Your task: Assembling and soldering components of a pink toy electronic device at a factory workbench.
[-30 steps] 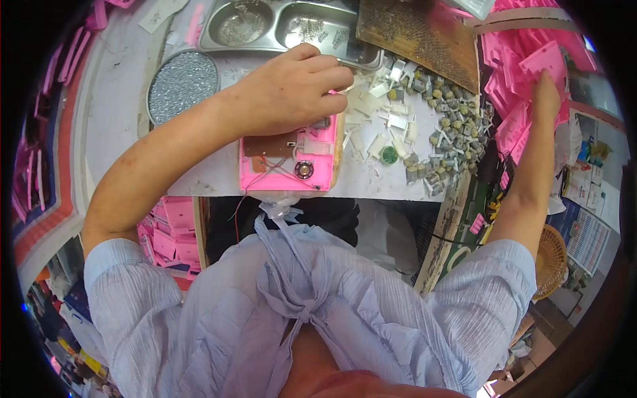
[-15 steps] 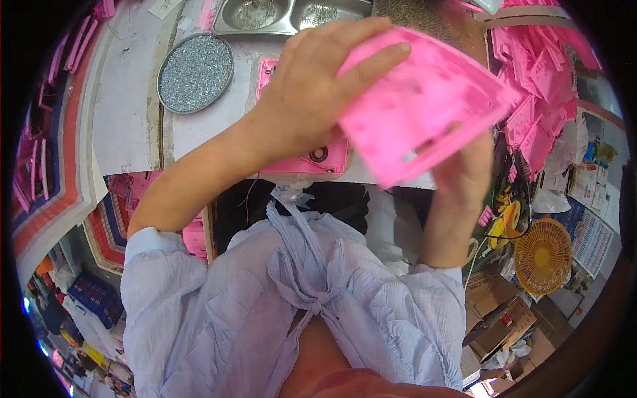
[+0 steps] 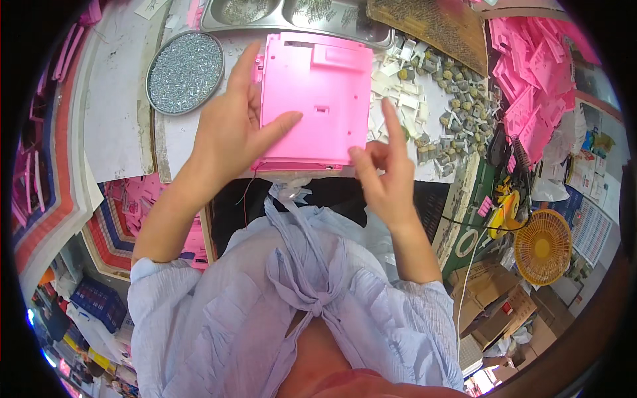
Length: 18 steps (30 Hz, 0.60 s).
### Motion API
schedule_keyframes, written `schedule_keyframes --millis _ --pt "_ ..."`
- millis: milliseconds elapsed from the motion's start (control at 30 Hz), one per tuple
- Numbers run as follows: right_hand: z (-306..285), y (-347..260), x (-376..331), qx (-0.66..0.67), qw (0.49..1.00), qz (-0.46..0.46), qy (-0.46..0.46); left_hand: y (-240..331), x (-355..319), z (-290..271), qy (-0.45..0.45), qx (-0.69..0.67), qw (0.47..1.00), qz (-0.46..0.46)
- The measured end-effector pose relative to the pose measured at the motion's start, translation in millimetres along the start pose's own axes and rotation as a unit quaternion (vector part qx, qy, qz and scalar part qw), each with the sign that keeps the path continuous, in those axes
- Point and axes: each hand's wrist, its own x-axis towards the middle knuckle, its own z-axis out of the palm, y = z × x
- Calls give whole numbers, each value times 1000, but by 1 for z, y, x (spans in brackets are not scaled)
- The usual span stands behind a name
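A square pink plastic cover [image 3: 312,93] lies flat side up over a pink housing [image 3: 292,164], whose near edge shows below it. My left hand [image 3: 229,119] grips the cover's left side, thumb across its top and fingers along the far left edge. At the near right corner, my right hand [image 3: 391,169] pinches the cover with its thumb on the corner and its index finger pointing up and away. The housing's inside is hidden under the cover. A thin wire hangs from the bench edge by the left wrist.
A round tray of small metal screws [image 3: 186,73] stands at left. Behind is a steel compartment tray [image 3: 285,23] holding small metal parts. White plastic pieces [image 3: 401,86] and small motor-like parts [image 3: 461,109] lie at right, near heaped pink panels [image 3: 531,86]. A yellow basket [image 3: 543,249] sits lower right.
The pink cover was tilted in the air with its hollow inside showing. It has turned over and come down left onto the housing. Both hands moved with it, uncovering the white pieces.
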Motion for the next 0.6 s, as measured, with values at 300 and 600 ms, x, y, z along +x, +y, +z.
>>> schedule_keyframes --millis 300,600 --pt "11 16 2 -134 988 -57 -40 -17 -8 8 24 48 998 17" --pt "-1 11 15 -128 985 -17 -115 -10 -35 12 54 86 993 -63"
